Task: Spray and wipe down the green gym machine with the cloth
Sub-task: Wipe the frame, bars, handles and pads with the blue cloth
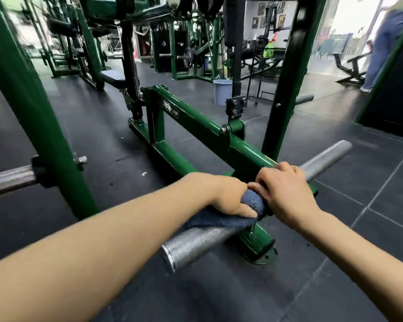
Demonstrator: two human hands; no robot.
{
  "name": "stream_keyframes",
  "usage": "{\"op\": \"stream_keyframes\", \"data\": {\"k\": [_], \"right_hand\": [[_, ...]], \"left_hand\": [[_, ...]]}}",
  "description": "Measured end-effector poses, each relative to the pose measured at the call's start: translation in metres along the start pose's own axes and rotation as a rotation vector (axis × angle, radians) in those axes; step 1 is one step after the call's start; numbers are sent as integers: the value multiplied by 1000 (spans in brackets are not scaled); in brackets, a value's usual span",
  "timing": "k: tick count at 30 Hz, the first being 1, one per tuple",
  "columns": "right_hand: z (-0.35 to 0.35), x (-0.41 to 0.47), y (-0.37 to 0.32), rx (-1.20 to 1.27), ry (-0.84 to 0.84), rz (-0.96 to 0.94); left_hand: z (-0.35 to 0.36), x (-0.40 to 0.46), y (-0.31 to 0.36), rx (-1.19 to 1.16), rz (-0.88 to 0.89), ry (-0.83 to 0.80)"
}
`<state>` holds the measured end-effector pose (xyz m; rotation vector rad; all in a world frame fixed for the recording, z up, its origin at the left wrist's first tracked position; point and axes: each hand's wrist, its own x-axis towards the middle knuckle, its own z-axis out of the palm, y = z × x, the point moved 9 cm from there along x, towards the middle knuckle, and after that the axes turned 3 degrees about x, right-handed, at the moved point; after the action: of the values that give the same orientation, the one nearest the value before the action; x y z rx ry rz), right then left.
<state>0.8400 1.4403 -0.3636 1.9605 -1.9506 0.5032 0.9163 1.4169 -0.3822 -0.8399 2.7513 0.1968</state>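
Observation:
The green gym machine (196, 123) fills the middle of the view, with a low green beam running toward me and a silver knurled crossbar (196, 242) at its near end. A dark blue cloth (251, 202) is wrapped over the middle of that crossbar. My left hand (228, 196) is closed over the cloth from the left. My right hand (286, 189) grips the cloth-covered bar right beside it, fingers curled over the top. No spray bottle is in view.
Green uprights stand at the left (33, 117) and right (286, 84) of the frame. A grey bucket (222, 91) stands on the black rubber floor behind the machine. A person in blue (384, 45) stands at the far right. More green machines fill the background.

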Motion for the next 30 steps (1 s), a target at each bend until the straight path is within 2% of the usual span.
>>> {"op": "stream_keyframes", "data": {"k": [2,5,8,11,18,22,24,26,30], "right_hand": [[21,-17,10,28,-20,-16],[21,-13,19,-3,96,-40],[18,-1,27,6,146,-13],[29,7,36,-10,124,8],[34,15,34,-19,-131,174],[27,8,-2,375,-207,229],[35,5,-33,447,-343,214],[44,7,-68,417,-463,163],[49,27,-101,289,-497,135]], "left_hand": [[11,14,11,49,-34,30],[6,29,10,48,-77,129],[3,42,10,-66,-77,132],[2,58,1,-197,-50,106],[11,49,-20,-408,2,168],[24,17,-63,-558,-32,286],[42,5,-85,-623,-79,350],[56,-5,-107,-751,-117,419],[60,-13,-142,-906,-223,535]]}}
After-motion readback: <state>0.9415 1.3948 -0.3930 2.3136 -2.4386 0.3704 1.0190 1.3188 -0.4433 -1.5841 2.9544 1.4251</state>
